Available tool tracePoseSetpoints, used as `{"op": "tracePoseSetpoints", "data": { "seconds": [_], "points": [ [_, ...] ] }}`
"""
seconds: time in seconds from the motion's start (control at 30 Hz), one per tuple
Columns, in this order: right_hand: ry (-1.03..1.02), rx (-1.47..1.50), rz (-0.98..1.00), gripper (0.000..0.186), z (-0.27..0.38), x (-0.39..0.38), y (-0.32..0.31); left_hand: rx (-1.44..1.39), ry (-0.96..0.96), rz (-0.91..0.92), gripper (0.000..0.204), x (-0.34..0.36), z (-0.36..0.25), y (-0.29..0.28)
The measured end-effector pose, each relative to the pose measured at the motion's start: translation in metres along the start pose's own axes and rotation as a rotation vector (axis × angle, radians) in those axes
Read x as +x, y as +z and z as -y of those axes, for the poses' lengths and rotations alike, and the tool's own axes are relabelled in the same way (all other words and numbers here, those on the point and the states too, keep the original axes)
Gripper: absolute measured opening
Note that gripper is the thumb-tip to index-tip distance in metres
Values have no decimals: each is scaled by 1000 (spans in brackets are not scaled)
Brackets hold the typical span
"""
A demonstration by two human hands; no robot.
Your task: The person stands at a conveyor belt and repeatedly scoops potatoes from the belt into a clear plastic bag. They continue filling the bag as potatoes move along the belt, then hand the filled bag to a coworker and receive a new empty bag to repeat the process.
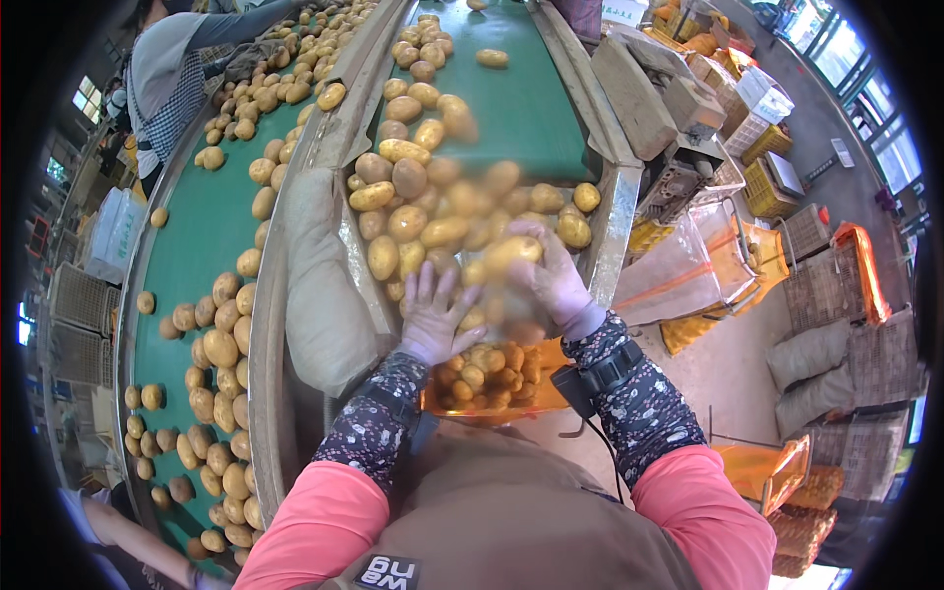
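Potatoes (405, 223) lie heaped at the near end of a green conveyor belt (536, 123), several of them smeared by motion. My left hand (433, 320), in a pale thin glove, has its fingers spread at the near edge of the heap and holds nothing. In my right hand (560, 280), gloved alike, a yellow potato (515, 252) is gripped between fingers and thumb above the heap. Below my hands, an orange mesh bag (553, 379) hangs with its mouth spread, and potatoes (492, 374) lie inside it.
Left, a second green belt (182, 265) carries many potatoes past a grey padded bundle (320, 285). A person (172, 74) works at its far side; another person's forearm (133, 536) shows lower left. Right stand a mesh-bag frame (728, 261), crates (767, 187) and sacks (816, 379).
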State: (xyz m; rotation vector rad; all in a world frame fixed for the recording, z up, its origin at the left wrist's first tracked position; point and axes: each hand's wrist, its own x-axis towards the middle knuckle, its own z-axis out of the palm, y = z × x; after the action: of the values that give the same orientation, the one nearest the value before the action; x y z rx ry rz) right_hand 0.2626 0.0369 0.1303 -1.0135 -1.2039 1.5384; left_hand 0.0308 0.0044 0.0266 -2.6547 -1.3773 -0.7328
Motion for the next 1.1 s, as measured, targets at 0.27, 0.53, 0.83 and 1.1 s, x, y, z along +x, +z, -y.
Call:
{"op": "tracePoseSetpoints", "data": {
  "seconds": [0.27, 0.53, 0.83, 1.1],
  "points": [
    [-191, -1258, -114, 55, -40, 28, 21, -7, 63, 152, 64, 8, -3, -12],
    [-517, -1186, -95, 48, -30, 46, 49, -61, 164, 310, 56, 7, 0, -21],
    [-396, -1398, 252, 52, -11, 94, 111, -41, 68, 533, 51, 17, -10, -13],
    [-554, -1383, -41, 36, -47, 56, 51, -2, 196, 156, 46, -1, 7, 1]
  ]
}}
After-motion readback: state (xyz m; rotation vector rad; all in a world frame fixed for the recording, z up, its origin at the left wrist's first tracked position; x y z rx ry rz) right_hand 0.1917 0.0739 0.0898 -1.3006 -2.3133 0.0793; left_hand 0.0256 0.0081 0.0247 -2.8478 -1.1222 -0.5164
